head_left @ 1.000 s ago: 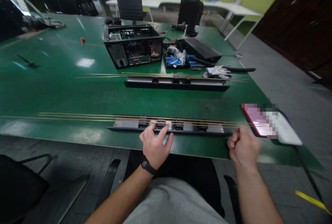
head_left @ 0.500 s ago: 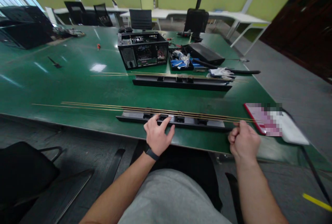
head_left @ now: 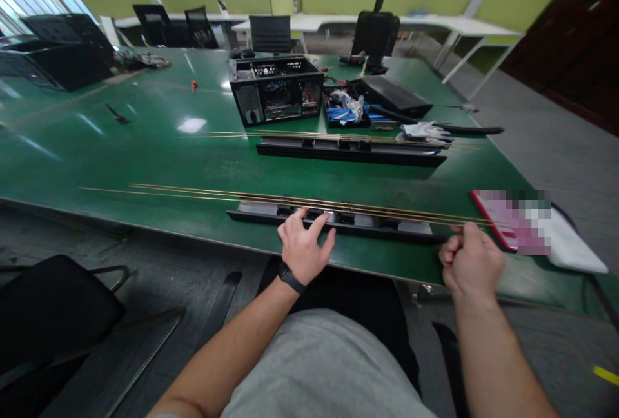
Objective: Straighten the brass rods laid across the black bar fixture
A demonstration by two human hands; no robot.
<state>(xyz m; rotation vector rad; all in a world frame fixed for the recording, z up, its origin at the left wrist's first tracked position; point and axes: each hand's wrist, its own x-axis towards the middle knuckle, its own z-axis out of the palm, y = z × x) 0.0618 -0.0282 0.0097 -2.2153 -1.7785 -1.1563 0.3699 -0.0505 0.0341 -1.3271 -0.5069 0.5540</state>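
A long black channel (head_left: 377, 231) with a grey inside and dark blocks in it lies along the near edge of a green table. Several thin gold-coloured rods (head_left: 184, 195) run lengthwise over it and stick out far to the left. My left hand (head_left: 307, 247), fingers spread, rests at the channel's middle with its fingertips on or just above the near side. Past the channel's right end, my right hand (head_left: 471, 260) is closed in a pinch around the end of one rod; the fingertips partly hide the grip.
A second black channel (head_left: 353, 155) with rods lies farther back. Behind it stand an open computer case (head_left: 275, 92) and a tray with gloves (head_left: 345, 108). Another glove (head_left: 425, 132) lies to the right. A red-edged pad (head_left: 498, 221) sits beside my right hand.
The whole scene has shifted slightly right in view as my head turned. Both hands keep nearly the same places and poses relative to the near channel.
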